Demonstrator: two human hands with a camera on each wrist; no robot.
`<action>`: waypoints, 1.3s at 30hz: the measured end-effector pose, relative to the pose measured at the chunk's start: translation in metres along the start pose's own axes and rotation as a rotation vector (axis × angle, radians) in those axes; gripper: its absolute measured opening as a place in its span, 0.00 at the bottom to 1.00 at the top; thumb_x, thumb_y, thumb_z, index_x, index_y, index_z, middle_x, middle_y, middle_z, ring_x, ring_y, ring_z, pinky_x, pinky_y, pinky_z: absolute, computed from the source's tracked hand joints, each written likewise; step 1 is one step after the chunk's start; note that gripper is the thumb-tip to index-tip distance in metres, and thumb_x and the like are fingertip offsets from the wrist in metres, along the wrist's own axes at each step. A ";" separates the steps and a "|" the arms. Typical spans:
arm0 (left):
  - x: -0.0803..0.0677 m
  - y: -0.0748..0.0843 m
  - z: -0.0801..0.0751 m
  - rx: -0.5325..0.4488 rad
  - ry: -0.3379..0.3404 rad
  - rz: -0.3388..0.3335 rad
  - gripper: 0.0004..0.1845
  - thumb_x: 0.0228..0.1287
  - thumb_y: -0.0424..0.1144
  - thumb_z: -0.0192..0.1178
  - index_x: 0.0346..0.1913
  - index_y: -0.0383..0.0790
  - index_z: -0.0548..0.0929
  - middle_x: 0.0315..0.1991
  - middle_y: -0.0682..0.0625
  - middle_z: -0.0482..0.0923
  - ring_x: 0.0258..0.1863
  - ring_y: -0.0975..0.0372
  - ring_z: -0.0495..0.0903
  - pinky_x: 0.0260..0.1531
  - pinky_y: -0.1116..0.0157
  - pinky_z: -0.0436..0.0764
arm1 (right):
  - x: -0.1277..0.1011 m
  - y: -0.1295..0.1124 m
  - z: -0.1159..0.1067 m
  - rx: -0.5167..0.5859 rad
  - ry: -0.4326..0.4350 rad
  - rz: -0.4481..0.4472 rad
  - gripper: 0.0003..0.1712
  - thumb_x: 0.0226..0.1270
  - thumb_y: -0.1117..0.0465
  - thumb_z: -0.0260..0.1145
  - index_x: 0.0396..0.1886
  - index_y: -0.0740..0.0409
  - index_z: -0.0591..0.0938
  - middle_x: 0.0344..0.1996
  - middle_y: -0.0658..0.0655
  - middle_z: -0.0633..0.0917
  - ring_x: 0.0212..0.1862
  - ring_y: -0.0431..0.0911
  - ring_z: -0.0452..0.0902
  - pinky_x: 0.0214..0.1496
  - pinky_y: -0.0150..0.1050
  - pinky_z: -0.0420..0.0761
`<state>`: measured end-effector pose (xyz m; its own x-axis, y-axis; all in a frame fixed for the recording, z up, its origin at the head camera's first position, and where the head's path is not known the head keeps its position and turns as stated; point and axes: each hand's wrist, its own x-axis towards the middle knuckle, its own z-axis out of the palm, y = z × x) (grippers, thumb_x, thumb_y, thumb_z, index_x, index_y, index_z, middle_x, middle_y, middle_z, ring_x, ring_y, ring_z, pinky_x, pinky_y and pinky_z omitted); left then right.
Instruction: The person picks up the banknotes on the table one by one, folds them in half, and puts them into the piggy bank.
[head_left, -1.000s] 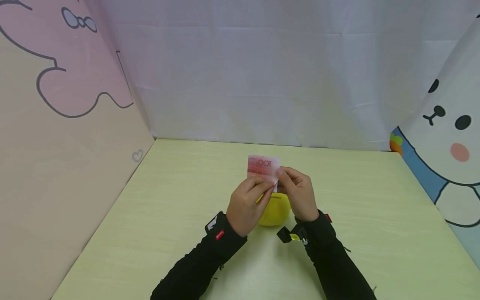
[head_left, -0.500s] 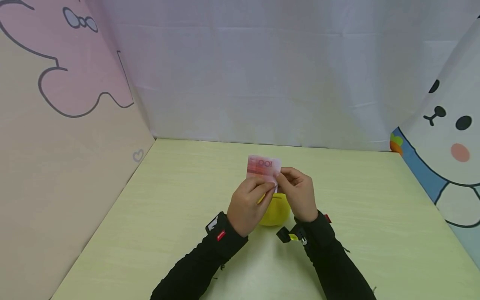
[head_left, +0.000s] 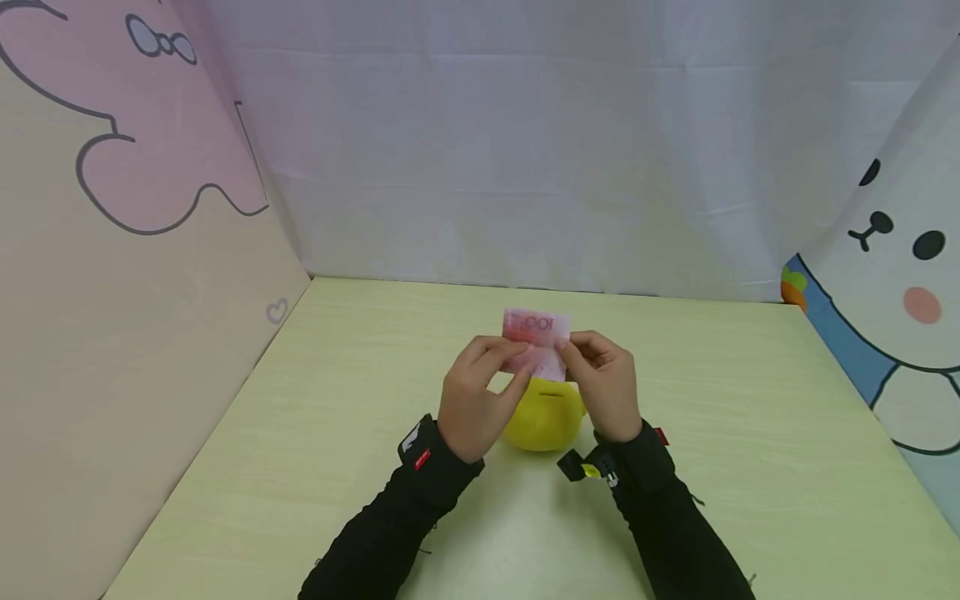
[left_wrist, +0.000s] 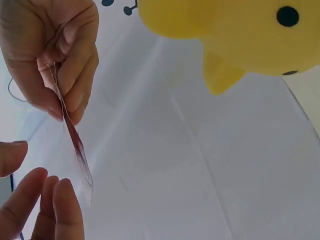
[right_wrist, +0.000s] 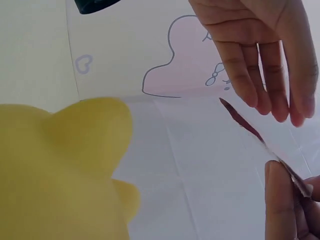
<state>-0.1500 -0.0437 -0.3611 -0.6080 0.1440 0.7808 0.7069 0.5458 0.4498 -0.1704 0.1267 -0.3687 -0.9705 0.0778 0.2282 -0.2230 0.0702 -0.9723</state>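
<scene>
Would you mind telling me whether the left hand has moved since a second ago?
Yes. The left hand has shifted left and slightly away from the yellow piggy bank, exposing more of it, while its fingers reach the banknote.

Black long sleeves, bare hands

Each sleeve (head_left: pixel 390 525) ends in a black wrist strap (head_left: pixel 420 454) with a small red tag; the right strap (head_left: pixel 600 471) shows yellow.

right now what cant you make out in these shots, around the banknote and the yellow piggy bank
- Banknote: head view, lower part hidden behind the fingers; both wrist views show only its thin edge, so the print is unreadable.
- Yellow piggy bank: head view, its left flank is covered by the left hand; both wrist views cut it off at the frame edge.
- Right hand: right wrist view shows only fingertips at the corner.
</scene>
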 end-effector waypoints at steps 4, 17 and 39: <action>0.004 -0.007 -0.006 -0.063 0.028 -0.099 0.17 0.55 0.29 0.71 0.48 0.32 0.84 0.43 0.40 0.81 0.39 0.53 0.81 0.41 0.62 0.85 | -0.001 -0.002 -0.001 0.004 0.007 0.011 0.12 0.70 0.65 0.63 0.44 0.72 0.83 0.26 0.40 0.84 0.26 0.38 0.79 0.35 0.30 0.84; 0.007 -0.021 -0.010 -0.420 -0.149 -0.510 0.20 0.63 0.33 0.66 0.57 0.35 0.80 0.45 0.40 0.83 0.41 0.53 0.83 0.43 0.67 0.84 | -0.001 -0.005 -0.002 0.014 0.021 0.024 0.12 0.71 0.64 0.63 0.44 0.71 0.83 0.27 0.40 0.85 0.27 0.39 0.80 0.36 0.30 0.85; 0.010 -0.022 -0.013 -0.442 -0.118 -0.562 0.10 0.61 0.31 0.67 0.44 0.32 0.83 0.35 0.39 0.82 0.32 0.59 0.79 0.33 0.73 0.79 | -0.002 -0.005 0.000 0.040 -0.058 0.020 0.14 0.70 0.63 0.63 0.46 0.72 0.83 0.28 0.41 0.86 0.27 0.39 0.82 0.35 0.32 0.85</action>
<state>-0.1670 -0.0653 -0.3577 -0.9397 0.0413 0.3395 0.3412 0.1822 0.9222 -0.1676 0.1260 -0.3646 -0.9782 0.0212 0.2064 -0.2058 0.0294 -0.9782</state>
